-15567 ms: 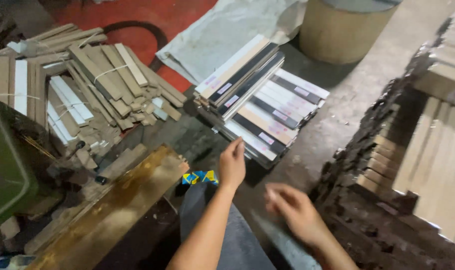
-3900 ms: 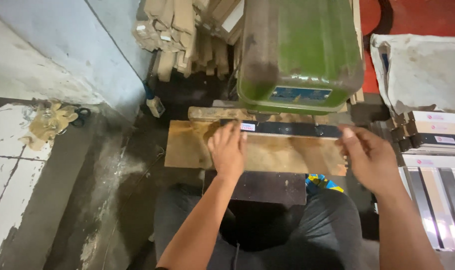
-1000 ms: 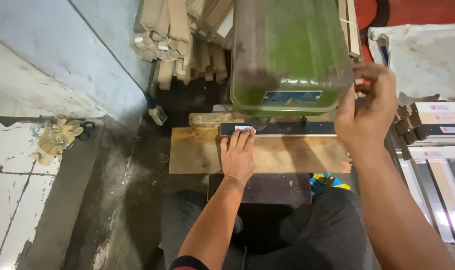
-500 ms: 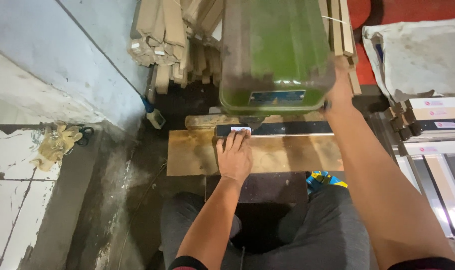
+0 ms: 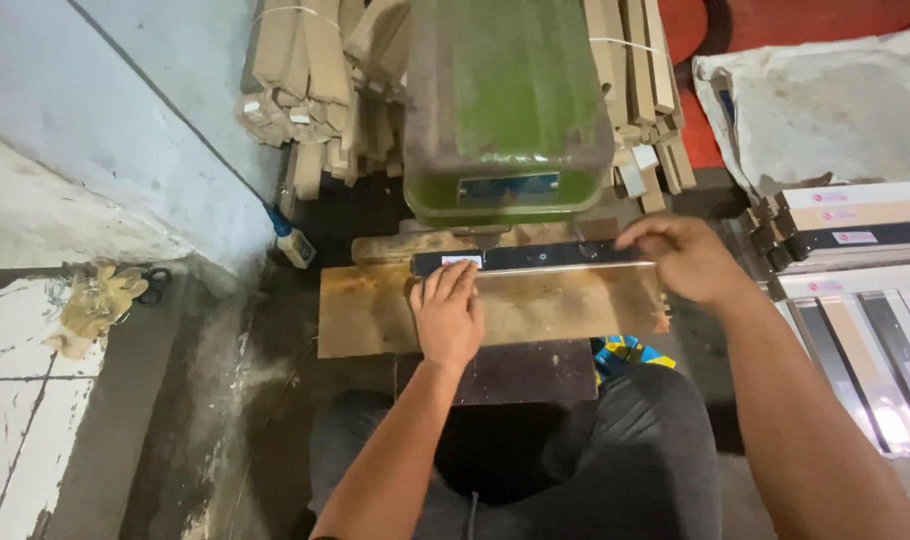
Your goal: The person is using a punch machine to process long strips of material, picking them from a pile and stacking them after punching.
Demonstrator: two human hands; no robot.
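Observation:
A long dark strip (image 5: 545, 257) with a white label near its left end lies across the back of a worn brown work plate (image 5: 375, 315), right under a green machine (image 5: 505, 100). My left hand (image 5: 447, 312) lies flat on the plate with its fingertips against the strip's labelled end. My right hand (image 5: 683, 257) rests on the strip's right end, fingers curled over it.
Bundles of tan strips (image 5: 310, 80) lean behind the machine on both sides. Stacks of dark, white and beige labelled strips (image 5: 855, 260) lie at the right beside a grey sheet (image 5: 825, 100). A crumpled rag (image 5: 95, 300) lies on the left floor by a pale wall.
My right hand has come down from beside the green machine onto the right end of the dark strip. My left hand has stayed on the labelled end.

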